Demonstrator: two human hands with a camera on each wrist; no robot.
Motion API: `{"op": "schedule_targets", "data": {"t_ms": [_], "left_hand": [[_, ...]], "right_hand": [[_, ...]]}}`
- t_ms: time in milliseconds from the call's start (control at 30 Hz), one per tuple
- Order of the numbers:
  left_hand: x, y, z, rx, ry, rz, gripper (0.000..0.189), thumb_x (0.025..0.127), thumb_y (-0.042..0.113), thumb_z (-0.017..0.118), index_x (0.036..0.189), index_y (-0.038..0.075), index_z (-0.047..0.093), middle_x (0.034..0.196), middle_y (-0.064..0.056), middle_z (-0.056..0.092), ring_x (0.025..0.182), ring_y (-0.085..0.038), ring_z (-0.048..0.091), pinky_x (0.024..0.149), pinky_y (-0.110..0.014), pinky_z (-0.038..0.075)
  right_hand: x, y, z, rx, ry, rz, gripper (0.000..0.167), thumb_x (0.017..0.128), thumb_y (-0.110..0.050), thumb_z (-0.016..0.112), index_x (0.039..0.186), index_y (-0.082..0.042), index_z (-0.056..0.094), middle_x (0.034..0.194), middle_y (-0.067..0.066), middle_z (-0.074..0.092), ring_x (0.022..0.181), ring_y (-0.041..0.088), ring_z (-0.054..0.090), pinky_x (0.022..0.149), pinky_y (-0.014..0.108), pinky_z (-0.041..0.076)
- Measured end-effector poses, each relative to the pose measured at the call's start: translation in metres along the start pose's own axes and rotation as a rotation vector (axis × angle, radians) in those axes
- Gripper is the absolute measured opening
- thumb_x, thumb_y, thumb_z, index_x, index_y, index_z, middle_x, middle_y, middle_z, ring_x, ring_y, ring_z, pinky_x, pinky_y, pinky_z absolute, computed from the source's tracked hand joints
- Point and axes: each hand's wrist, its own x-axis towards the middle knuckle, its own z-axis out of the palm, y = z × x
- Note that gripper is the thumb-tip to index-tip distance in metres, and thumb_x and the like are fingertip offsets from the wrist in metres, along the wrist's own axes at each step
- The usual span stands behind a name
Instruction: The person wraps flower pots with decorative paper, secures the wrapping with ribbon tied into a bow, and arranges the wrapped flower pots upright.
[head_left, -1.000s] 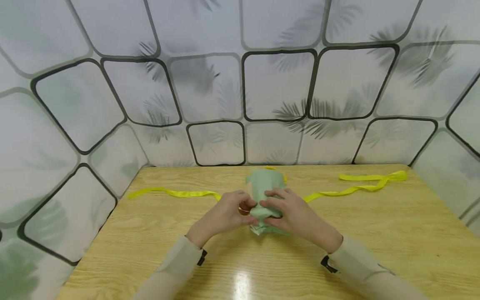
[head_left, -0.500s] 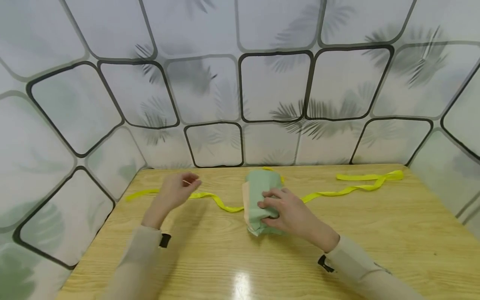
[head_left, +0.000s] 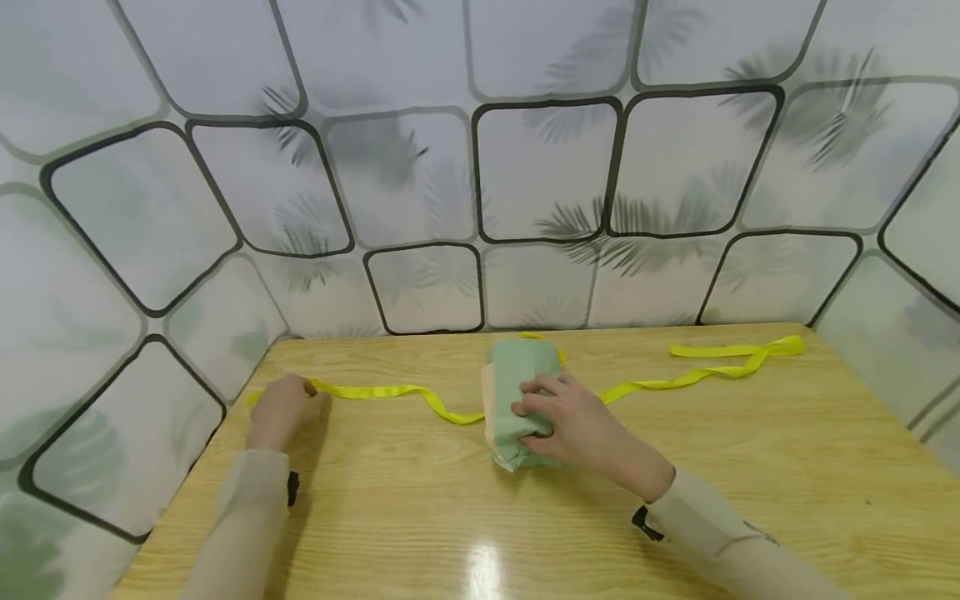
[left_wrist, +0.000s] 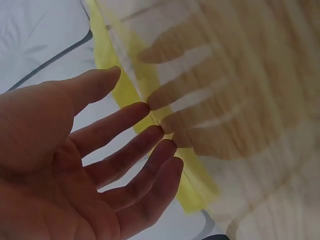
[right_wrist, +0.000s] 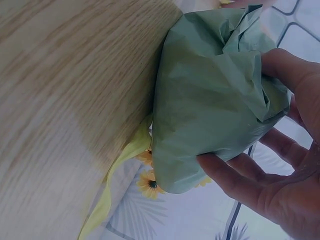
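A bundle in pale green paper (head_left: 517,362), with a peach-coloured edge along its left side, lies on the table. My right hand (head_left: 573,423) holds it, thumb and fingers curled around the crumpled near part. In the right wrist view, yellow flowers (right_wrist: 149,184) peek out at the far end of the paper. Yellow ribbon (head_left: 382,392) runs under the bundle and out to both sides. Over its left end is my left hand (head_left: 283,410); in the left wrist view the fingers are spread and loosely bent, fingertips at the ribbon (left_wrist: 127,92), thumb apart from them.
The wooden table (head_left: 420,517) meets a patterned wall covering (head_left: 555,175) at the back and sides. The ribbon's right part (head_left: 697,379) folds back on itself near the back right corner.
My left hand has let go of the green bundle and moved left, down to the ribbon's left end. The right hand has stayed on the bundle.
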Motion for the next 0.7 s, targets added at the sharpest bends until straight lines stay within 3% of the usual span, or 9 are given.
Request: {"op": "schedule_targets", "data": {"t_ms": [133, 200, 333, 433, 533, 700], "left_hand": [[0.002, 0.004, 0.004, 0.017, 0.071, -0.01, 0.051, 0.103, 0.041, 0.056, 0.11, -0.007, 0.072, 0.102, -0.026, 0.073, 0.076, -0.03, 0.065, 0.06, -0.041, 0.051], [0.004, 0.006, 0.006, 0.03, 0.099, -0.021, 0.056, 0.104, 0.045, 0.056, 0.109, -0.009, 0.067, 0.093, -0.025, 0.07, 0.067, -0.026, 0.059, 0.054, -0.036, 0.045], [0.006, 0.01, 0.007, 0.065, 0.113, -0.003, 0.057, 0.105, 0.041, 0.055, 0.132, -0.009, 0.053, 0.109, -0.034, 0.067, 0.07, -0.033, 0.062, 0.054, -0.038, 0.047], [0.007, 0.015, 0.007, 0.076, 0.085, 0.041, 0.047, 0.104, 0.029, 0.058, 0.134, -0.007, 0.057, 0.121, -0.032, 0.067, 0.085, -0.041, 0.069, 0.062, -0.048, 0.055], [0.005, 0.019, 0.006, 0.058, 0.055, 0.103, 0.026, 0.097, 0.014, 0.061, 0.11, -0.004, 0.074, 0.115, -0.028, 0.071, 0.095, -0.043, 0.069, 0.072, -0.055, 0.058], [-0.001, 0.018, 0.001, -0.01, -0.058, 0.261, 0.017, 0.084, 0.001, 0.065, 0.089, 0.005, 0.08, 0.098, -0.016, 0.076, 0.084, -0.028, 0.065, 0.073, -0.041, 0.056]], "right_hand": [[0.0, 0.0, -0.001, 0.003, 0.001, 0.007, 0.034, 0.075, -0.028, 0.093, 0.103, -0.017, 0.077, 0.116, 0.008, 0.07, 0.105, 0.026, 0.066, 0.086, 0.043, 0.056], [0.0, 0.0, -0.001, 0.005, -0.004, 0.009, 0.034, 0.075, -0.028, 0.092, 0.104, -0.016, 0.077, 0.117, 0.008, 0.069, 0.105, 0.026, 0.066, 0.086, 0.043, 0.056], [0.0, 0.0, 0.0, 0.01, -0.01, 0.006, 0.034, 0.076, -0.029, 0.092, 0.104, -0.017, 0.077, 0.117, 0.008, 0.069, 0.105, 0.026, 0.066, 0.087, 0.045, 0.057], [0.0, 0.0, 0.0, 0.009, -0.006, 0.006, 0.034, 0.076, -0.029, 0.092, 0.104, -0.017, 0.077, 0.117, 0.008, 0.069, 0.105, 0.026, 0.067, 0.087, 0.045, 0.057], [0.001, 0.0, -0.001, 0.009, -0.004, 0.008, 0.034, 0.076, -0.028, 0.092, 0.104, -0.016, 0.077, 0.117, 0.009, 0.069, 0.105, 0.026, 0.067, 0.088, 0.045, 0.057], [0.0, -0.001, -0.002, 0.012, -0.01, 0.006, 0.035, 0.076, -0.028, 0.092, 0.105, -0.016, 0.076, 0.117, 0.009, 0.069, 0.105, 0.026, 0.067, 0.088, 0.045, 0.056]]}}
